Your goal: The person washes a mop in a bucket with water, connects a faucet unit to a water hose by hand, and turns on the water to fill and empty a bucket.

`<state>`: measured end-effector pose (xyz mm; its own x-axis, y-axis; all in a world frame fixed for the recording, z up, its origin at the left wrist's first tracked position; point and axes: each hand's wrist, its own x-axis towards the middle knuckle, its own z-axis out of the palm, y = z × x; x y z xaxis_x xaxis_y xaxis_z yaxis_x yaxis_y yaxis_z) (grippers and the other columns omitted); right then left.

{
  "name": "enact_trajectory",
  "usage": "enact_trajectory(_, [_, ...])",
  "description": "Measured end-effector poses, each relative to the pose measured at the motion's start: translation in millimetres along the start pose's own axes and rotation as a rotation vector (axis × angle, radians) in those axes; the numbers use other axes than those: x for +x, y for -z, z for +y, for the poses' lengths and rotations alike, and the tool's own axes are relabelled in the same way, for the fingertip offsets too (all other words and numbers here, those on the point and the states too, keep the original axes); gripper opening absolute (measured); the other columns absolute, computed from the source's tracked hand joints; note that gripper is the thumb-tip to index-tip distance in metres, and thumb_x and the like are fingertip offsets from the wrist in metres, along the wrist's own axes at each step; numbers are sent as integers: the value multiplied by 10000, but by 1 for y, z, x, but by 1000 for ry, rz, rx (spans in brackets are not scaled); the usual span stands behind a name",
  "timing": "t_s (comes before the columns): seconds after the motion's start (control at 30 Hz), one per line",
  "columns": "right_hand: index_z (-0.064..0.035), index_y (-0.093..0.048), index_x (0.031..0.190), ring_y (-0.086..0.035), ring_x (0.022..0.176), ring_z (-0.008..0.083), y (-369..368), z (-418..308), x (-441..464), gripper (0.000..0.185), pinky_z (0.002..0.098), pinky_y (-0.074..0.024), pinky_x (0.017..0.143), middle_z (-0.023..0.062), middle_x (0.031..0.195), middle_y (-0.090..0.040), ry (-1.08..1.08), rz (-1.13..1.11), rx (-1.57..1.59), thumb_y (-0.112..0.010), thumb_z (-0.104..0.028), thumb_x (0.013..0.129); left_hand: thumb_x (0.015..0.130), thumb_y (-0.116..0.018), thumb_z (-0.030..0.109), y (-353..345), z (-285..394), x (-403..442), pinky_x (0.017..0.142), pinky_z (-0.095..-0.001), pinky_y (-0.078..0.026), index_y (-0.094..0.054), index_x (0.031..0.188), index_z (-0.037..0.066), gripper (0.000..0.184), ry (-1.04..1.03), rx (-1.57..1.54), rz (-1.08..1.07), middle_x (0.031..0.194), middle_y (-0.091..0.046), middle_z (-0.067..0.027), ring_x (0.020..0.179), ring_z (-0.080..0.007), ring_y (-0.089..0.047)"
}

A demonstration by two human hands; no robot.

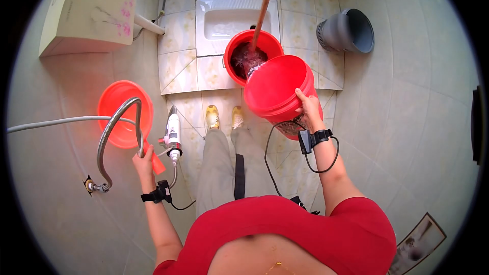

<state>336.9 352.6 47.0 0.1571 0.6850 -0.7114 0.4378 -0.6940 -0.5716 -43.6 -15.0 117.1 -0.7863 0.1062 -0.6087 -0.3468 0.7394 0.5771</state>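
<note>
head view | close above shirt (290,216) | faces down toward hands (308,107)

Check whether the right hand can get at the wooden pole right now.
Probably not as things stand: the right hand is busy holding the tilted red bucket, whose body lies between it and the wooden pole. The pole's upper part looks unobstructed, though.

With the wooden-handled pail (242,39) as landmark, a red bucket (275,84) is held tilted at its near right by the right hand (309,108). An orange dipper (114,103) is gripped leftward by the left hand (144,162). A grey bin (337,33) is seen rightward.
</note>
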Motion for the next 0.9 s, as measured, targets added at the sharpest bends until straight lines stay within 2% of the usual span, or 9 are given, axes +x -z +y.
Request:
enact_trajectory(0.17, [94,-536,790,-486,385,107,-14,-17,-24,452,213,-395,303,34,618,-522,-32,51,-72,-742,-296,688,735,-680,142,8,-13,4,459,-238,-279,-494,613,41,245,0,-8,-32,568,-418,51,517,-50,-348])
enact_trajectory(0.33, [122,-555,832,-526,407,131,-24,-23,-15,480,214,-409,316,101,679,-598,7,19,-34,-738,-299,688,737,-679,141,7,-8,4,461,-239,-281,-491,611,35,250,-24,13,-58,573,-418,51,520,-52,-345])
enact_trajectory(0.57, [108,-577,815,-537,427,126,-30,-31,-2,466,214,-408,319,98,667,-603,30,39,-58,-741,-307,683,739,-674,134,7,-4,3,472,-238,-298,-520,642,17,216,-6,21,-69,589,-440,48,533,-51,-365])
enact_trajectory(0.9, [68,-575,625,-503,399,137,-40,-33,29,468,247,-402,330,81,577,-574,74,66,-139,-741,-368,668,734,-681,141,5,0,1,460,-234,-282,-523,639,12,225,5,52,-74,579,-436,50,524,-48,-355])
